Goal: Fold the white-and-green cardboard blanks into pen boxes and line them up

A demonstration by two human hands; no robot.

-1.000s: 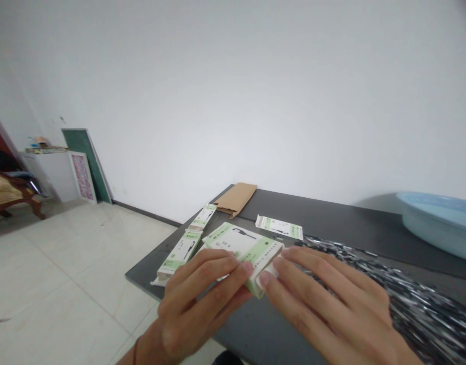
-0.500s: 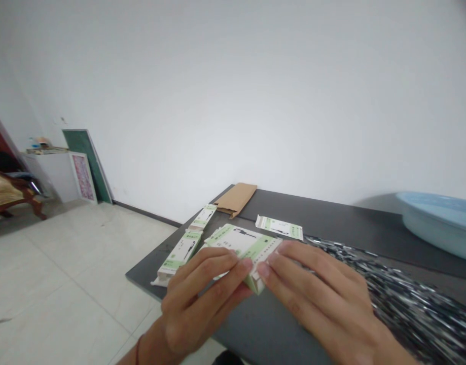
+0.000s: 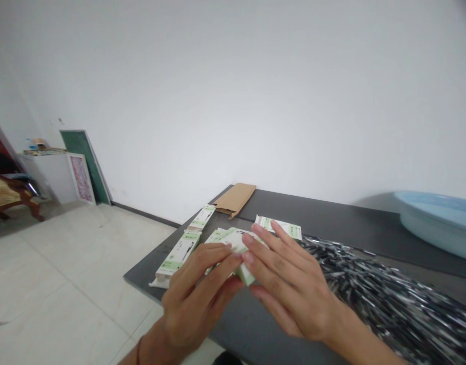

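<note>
A small white-and-green carton point(image 3: 245, 274) is between my hands, above the near part of the dark table. My left hand point(image 3: 202, 299) grips its left side, with fingers on top and the thumb below. My right hand point(image 3: 289, 284) lies over the carton's right part, fingers stretched out and touching it. Partly hidden behind my fingers, similar printed cartons lie under or beside the held one. To the left are a carton point(image 3: 179, 254) and, farther back, another one point(image 3: 202, 218). One more carton point(image 3: 289, 229) lies just beyond my right fingertips.
A large heap of slim black-and-silver pieces point(image 3: 392, 294) covers the table's right side. At the back lie a brown paper bag point(image 3: 238, 196) and a light-blue basin point(image 3: 434, 228) near the wall. The table's left edge point(image 3: 141, 268) drops to a tiled floor.
My right hand has shifted left and turned, and its fingers now reach across the carton instead of holding its right corner. My left hand keeps its grip almost in place.
</note>
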